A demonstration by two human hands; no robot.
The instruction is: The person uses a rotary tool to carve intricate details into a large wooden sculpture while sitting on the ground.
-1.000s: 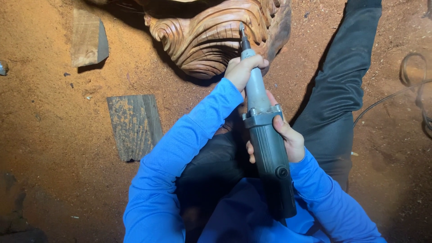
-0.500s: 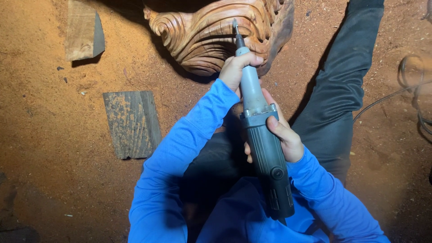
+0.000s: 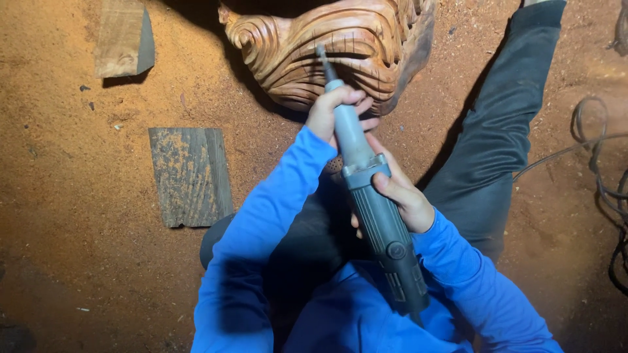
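Note:
A grey-green die grinder (image 3: 376,209) points up and away from me, its thin bit resting on a carved wooden piece (image 3: 333,49) with swirling grooves at the top of the view. My left hand (image 3: 333,111) wraps the tool's slim neck close to the carving. My right hand (image 3: 399,196) grips the thicker body lower down. Both arms wear blue sleeves. My leg in dark trousers (image 3: 504,131) stretches out to the right of the carving.
Reddish sawdust covers the floor. A flat grey plank (image 3: 190,176) lies to the left, and a wooden block (image 3: 121,36) sits at the upper left. Dark cables (image 3: 605,170) loop along the right edge.
The view has shifted slightly; the grinder's bit has stayed on the carving, moving a little to the left along its grooves. Both hands keep their grip.

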